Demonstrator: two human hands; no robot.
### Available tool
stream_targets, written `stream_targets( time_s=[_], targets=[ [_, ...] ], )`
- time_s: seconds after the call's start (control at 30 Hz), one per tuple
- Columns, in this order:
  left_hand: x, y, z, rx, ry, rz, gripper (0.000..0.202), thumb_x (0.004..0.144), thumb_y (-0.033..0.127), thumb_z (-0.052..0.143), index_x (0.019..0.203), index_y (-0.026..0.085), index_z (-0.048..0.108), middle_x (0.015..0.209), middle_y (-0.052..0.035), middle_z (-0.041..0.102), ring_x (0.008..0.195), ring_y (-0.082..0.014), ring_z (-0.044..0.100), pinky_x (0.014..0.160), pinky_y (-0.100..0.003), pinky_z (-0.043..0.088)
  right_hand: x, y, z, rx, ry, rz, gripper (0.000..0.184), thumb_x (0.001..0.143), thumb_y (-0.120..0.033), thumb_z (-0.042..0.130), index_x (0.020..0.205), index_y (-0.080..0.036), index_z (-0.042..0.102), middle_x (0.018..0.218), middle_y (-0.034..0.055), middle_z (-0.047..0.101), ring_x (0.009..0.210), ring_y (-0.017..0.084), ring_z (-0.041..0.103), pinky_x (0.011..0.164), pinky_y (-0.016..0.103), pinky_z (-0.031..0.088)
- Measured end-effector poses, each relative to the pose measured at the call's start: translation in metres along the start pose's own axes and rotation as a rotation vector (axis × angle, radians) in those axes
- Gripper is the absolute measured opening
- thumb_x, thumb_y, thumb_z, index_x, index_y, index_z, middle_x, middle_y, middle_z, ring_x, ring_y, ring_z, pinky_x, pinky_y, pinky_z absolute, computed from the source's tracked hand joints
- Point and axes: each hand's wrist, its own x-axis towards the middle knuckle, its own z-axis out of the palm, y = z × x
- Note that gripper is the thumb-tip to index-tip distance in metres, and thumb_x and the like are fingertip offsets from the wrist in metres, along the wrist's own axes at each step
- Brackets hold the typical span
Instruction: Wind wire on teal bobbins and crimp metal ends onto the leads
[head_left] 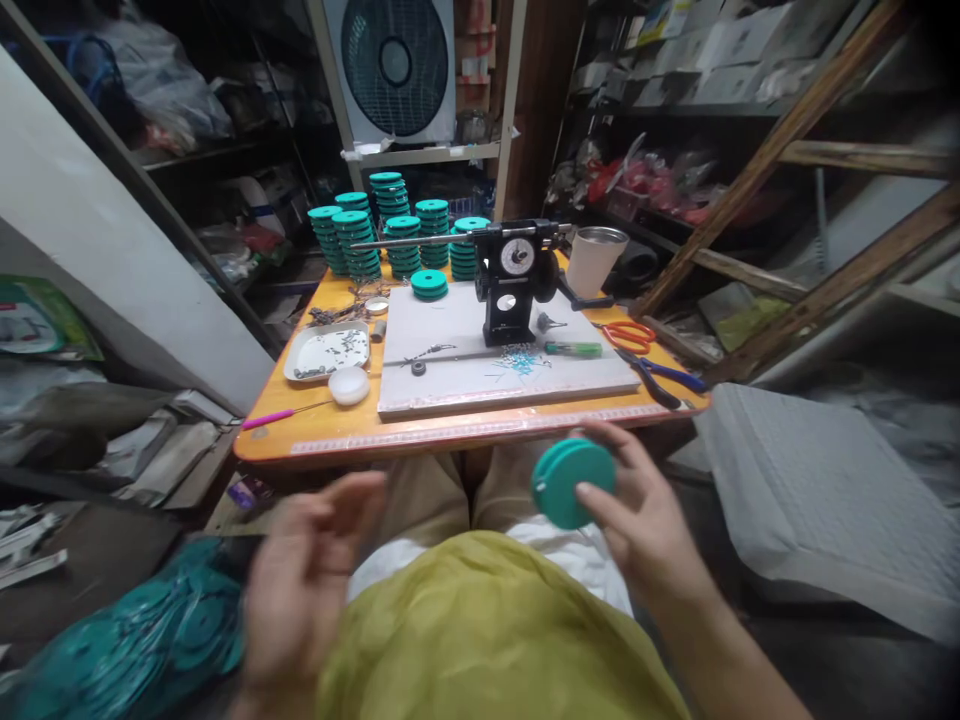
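My right hand [637,500] grips a green line spool [574,485] between thumb and fingers, above my lap in front of the table edge. The spool is tilted, with one round face towards me. My left hand [307,570] is raised over my left thigh, smeared by motion. Its fingers are loosely bent and apart, and nothing shows in them. Ahead, a black winding device [514,285] with a dial and a long metal rod [420,240] stands on a grey board [450,390]. Two stacked green spools [429,284] lie on that board.
Several stacks of green spools [358,245] stand at the table's back left. A white tray [300,362] of small parts and a purple-handled hook [270,418] lie left. Orange scissors [630,337], blue pliers [675,376] and a cup [595,262] are right. A bag of spools [150,640] lies lower left.
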Motion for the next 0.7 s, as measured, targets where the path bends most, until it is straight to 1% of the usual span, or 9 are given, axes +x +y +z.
stream_targets(
  time_s=[0.07, 0.1, 0.13, 0.2, 0.27, 0.33, 0.47, 0.6, 0.7],
  targets=[
    [-0.007, -0.033, 0.031, 0.022, -0.076, -0.130, 0.018, 0.087, 0.032, 0.063, 0.079, 0.016, 0.064, 0.100, -0.0064, 0.073, 0.097, -0.0217, 0.066, 0.087, -0.035, 0.052, -0.008, 0.000, 0.030, -0.045, -0.195, -0.018, 0.051, 0.078, -0.023, 0.073, 0.124, -0.028, 0.051, 0.115, 0.0059, 0.062, 0.090, 0.018, 0.063, 0.077, 0.027, 0.053],
    [-0.011, -0.047, 0.043, 0.030, -0.111, -0.209, 0.019, 0.088, 0.034, 0.062, 0.082, 0.016, 0.065, 0.101, -0.0076, 0.072, 0.095, -0.0204, 0.066, 0.084, -0.032, 0.052, -0.011, -0.001, 0.040, -0.068, -0.267, -0.037, 0.049, 0.081, -0.022, 0.070, 0.125, -0.028, 0.050, 0.116, 0.0062, 0.061, 0.094, 0.019, 0.063, 0.080, 0.029, 0.053],
    [-0.014, -0.058, 0.052, 0.014, -0.110, -0.227, 0.016, 0.086, 0.033, 0.065, 0.081, 0.017, 0.065, 0.096, -0.0057, 0.072, 0.086, -0.0174, 0.067, 0.079, -0.028, 0.053, -0.012, -0.002, 0.047, -0.090, -0.322, -0.053, 0.048, 0.082, -0.021, 0.067, 0.125, -0.029, 0.049, 0.118, 0.0066, 0.060, 0.097, 0.020, 0.063, 0.083, 0.030, 0.052],
    [-0.019, -0.071, 0.062, -0.018, -0.107, -0.262, 0.011, 0.082, 0.028, 0.068, 0.083, 0.017, 0.066, 0.093, -0.0033, 0.072, 0.076, -0.0130, 0.064, 0.074, -0.023, 0.051, -0.014, -0.004, 0.053, -0.132, -0.395, -0.079, 0.047, 0.084, -0.016, 0.063, 0.126, -0.029, 0.048, 0.121, 0.0070, 0.058, 0.105, 0.021, 0.060, 0.089, 0.032, 0.051],
    [-0.021, -0.071, 0.062, -0.058, -0.105, -0.294, 0.008, 0.082, 0.025, 0.068, 0.086, 0.018, 0.068, 0.092, -0.0029, 0.071, 0.074, -0.0118, 0.062, 0.074, -0.023, 0.051, -0.014, -0.006, 0.051, -0.157, -0.434, -0.095, 0.047, 0.084, -0.014, 0.061, 0.127, -0.029, 0.048, 0.123, 0.0069, 0.056, 0.109, 0.021, 0.059, 0.092, 0.032, 0.049],
    [-0.022, -0.065, 0.059, -0.099, -0.114, -0.325, 0.011, 0.086, 0.027, 0.063, 0.089, 0.018, 0.069, 0.090, -0.0036, 0.069, 0.077, -0.0130, 0.062, 0.073, -0.023, 0.051, -0.012, -0.005, 0.046, -0.163, -0.424, -0.108, 0.045, 0.085, -0.015, 0.060, 0.126, -0.030, 0.048, 0.122, 0.0061, 0.056, 0.107, 0.020, 0.058, 0.091, 0.031, 0.049],
    [-0.021, -0.054, 0.056, -0.142, -0.169, -0.346, 0.021, 0.091, 0.025, 0.052, 0.090, 0.016, 0.071, 0.091, -0.0071, 0.067, 0.088, -0.0177, 0.061, 0.077, -0.030, 0.052, -0.008, 0.002, 0.035, -0.162, -0.297, -0.114, 0.040, 0.085, -0.022, 0.064, 0.122, -0.029, 0.051, 0.117, 0.0050, 0.058, 0.099, 0.018, 0.059, 0.084, 0.027, 0.050],
    [-0.022, -0.054, 0.058, -0.258, -0.165, -0.362, 0.023, 0.078, 0.015, 0.058, 0.097, 0.014, 0.071, 0.106, -0.0106, 0.067, 0.107, -0.0217, 0.058, 0.089, -0.032, 0.048, -0.004, 0.012, 0.028, -0.120, -0.198, -0.036, 0.044, 0.082, -0.028, 0.069, 0.122, -0.027, 0.051, 0.113, 0.0055, 0.060, 0.091, 0.019, 0.059, 0.077, 0.028, 0.049],
    [-0.023, -0.057, 0.062, -0.288, -0.122, -0.346, 0.016, 0.081, 0.022, 0.065, 0.095, 0.016, 0.070, 0.115, -0.0104, 0.065, 0.114, -0.0212, 0.055, 0.092, -0.030, 0.046, -0.005, 0.019, 0.028, -0.062, -0.168, 0.010, 0.047, 0.081, -0.029, 0.071, 0.123, -0.026, 0.050, 0.110, 0.0049, 0.061, 0.091, 0.018, 0.058, 0.077, 0.028, 0.048]
  ],
)
